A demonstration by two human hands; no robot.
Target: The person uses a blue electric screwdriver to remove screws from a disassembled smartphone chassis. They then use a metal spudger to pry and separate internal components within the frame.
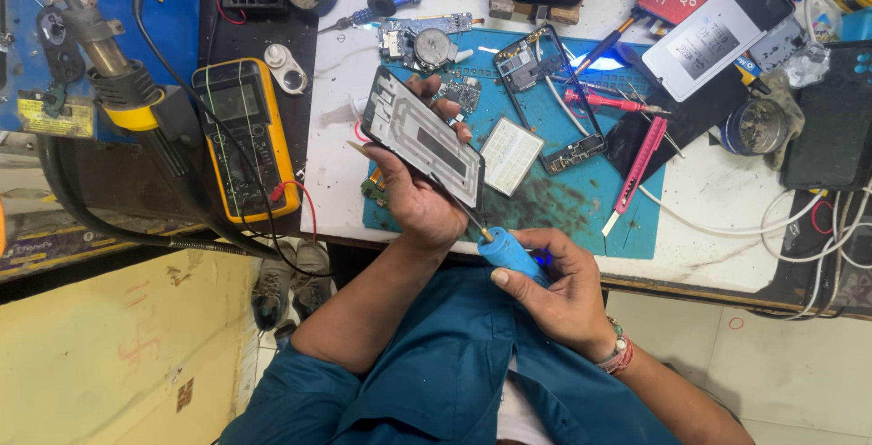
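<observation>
While the left hand [413, 198] grips a dark phone panel [425, 136] from beneath, thumb along the near edge and fingertips curled over the far edge, the panel is raised off the bench [708, 227] and tilted toward the person's face, probably so its inner side, with its pale metal shielding, catches the light and can be reached from the near corner. The right hand [559, 286] is clenched around a blue-handled screwdriver [510, 257], its thin shaft running up and left to meet the panel's lower corner; the wrist is bent inward and the forearm held close to the body, which looks like a way to steady the tip. Both elbows sit low, in front of the teal shirt.

A blue work mat [581, 204] lies just beyond the hands, carrying an open phone frame [554, 100], a small white grid tray [510, 154] and a pink pry tool [636, 168], all within short reach. A yellow multimeter [243, 136] rests to the left, near a hot-air handpiece [113, 73], and another phone [718, 32] lies face up at the far right.
</observation>
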